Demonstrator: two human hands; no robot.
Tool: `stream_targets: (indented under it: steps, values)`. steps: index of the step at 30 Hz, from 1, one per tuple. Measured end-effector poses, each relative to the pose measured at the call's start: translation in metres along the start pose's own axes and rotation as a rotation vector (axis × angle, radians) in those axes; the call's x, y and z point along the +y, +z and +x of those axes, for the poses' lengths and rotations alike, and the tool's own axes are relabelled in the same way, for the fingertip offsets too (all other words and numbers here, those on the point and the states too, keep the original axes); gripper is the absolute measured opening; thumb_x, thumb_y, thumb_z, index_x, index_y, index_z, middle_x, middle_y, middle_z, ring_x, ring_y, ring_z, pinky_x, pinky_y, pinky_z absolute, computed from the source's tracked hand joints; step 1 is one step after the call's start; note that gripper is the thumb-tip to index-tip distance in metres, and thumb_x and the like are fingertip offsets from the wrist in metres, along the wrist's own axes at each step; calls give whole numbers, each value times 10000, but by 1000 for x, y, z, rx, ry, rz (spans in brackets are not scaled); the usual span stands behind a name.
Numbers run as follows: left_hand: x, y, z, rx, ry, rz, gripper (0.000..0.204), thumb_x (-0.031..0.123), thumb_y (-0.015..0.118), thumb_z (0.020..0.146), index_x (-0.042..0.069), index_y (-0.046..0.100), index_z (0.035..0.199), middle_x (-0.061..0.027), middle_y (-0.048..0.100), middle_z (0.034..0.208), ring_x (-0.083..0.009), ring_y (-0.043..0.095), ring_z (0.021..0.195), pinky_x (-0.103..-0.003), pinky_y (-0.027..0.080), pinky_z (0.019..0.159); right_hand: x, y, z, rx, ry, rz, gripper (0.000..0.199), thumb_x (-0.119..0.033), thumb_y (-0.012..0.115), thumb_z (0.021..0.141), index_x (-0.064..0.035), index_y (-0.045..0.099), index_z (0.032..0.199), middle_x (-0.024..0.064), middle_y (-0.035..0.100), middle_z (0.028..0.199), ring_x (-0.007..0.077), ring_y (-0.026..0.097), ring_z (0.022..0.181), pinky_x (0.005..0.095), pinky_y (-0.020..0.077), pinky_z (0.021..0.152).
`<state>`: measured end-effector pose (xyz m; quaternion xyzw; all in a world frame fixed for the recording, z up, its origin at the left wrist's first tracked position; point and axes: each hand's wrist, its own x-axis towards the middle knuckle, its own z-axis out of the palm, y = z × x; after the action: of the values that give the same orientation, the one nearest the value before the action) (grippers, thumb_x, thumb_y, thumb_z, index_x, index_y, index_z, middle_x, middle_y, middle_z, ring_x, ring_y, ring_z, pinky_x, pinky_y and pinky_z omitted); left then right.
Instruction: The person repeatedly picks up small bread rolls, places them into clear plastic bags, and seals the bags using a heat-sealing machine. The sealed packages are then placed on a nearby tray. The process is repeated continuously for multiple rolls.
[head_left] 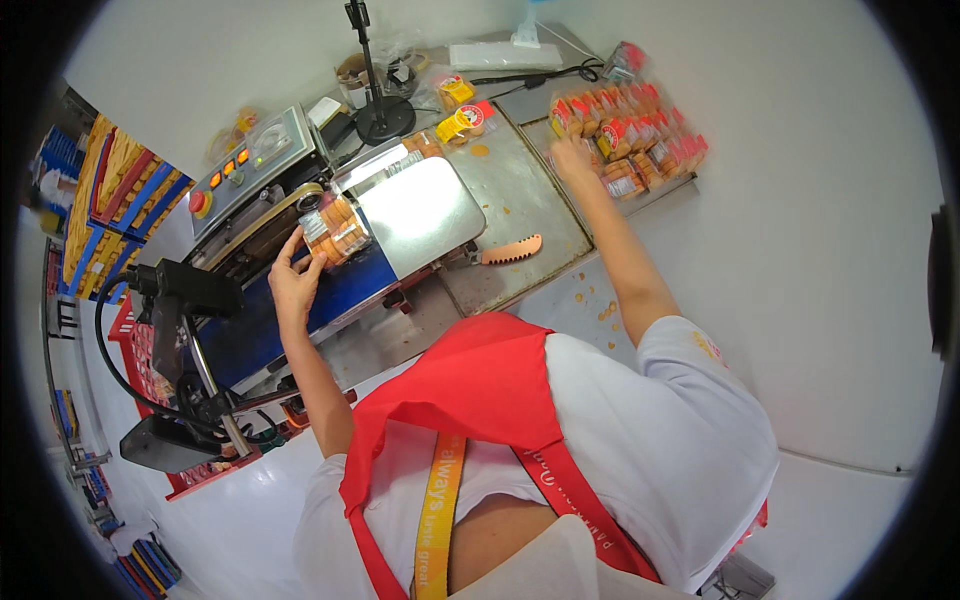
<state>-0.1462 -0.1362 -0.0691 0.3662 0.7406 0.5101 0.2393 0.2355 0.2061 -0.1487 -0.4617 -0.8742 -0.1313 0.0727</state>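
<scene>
My left hand [296, 283] pinches the near left edge of a clear pack of round cookies [336, 230] between thumb and fingers. This pack lies at the sealing machine's edge, by the end of its blue conveyor belt [352, 285]. Stretched out to the far right, my right hand [572, 160] curls at the left end of a tray [648, 200], against a cookie pack [566, 118] with a red and yellow label. Its fingertips are partly hidden. Several similar packs [650, 140] stand in rows in that tray.
A control panel [250, 150] with a red button tops the sealing machine. Beside it sit a shiny metal plate [425, 215], a peach-coloured serrated piece [512, 250] and a black stand [383, 118]. Labelled packs [465, 122] lie farther back. A black device [195, 300] juts up at left.
</scene>
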Motion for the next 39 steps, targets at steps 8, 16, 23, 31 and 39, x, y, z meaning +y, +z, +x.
stream_targets:
  steps: [8,16,23,31,39]
  values:
    - [54,4,-17,283,373,379,504,53,721,729,46,574,1210,-143,557,1218,-261,574,1098,-339,479,907,37,8,2,308,183,409,139,-110,630,813,25,655,834,95,674,725,192,649,634,317,520,575]
    - [149,131,-35,-25,700,217,635,213,753,740,31,485,1287,-190,515,1269,-346,522,1152,-396,397,995,-79,-169,23,97,200,1680,181,-142,739,783,12,645,773,55,638,673,82,587,565,223,488,500]
    - [120,144,25,-189,247,-588,351,232,501,966,30,474,1252,-111,577,1137,-219,577,1022,-342,469,876,-133,-201,19,467,-53,1341,435,-247,686,857,32,546,1160,127,657,910,165,614,838,285,520,686]
    - [98,106,37,-398,244,-1058,443,191,431,990,34,283,1378,-102,458,1333,-172,470,1207,-327,399,1008,-165,-226,-6,-74,-155,1627,887,-92,697,822,-57,-5,1364,176,583,1080,219,609,980,347,515,859]
    - [57,111,35,54,493,-38,438,128,577,910,-4,460,1311,-140,631,1121,-154,598,998,-289,483,823,-197,-92,13,251,-162,1491,413,105,574,808,-6,336,1126,161,590,1060,215,601,1044,299,482,908]
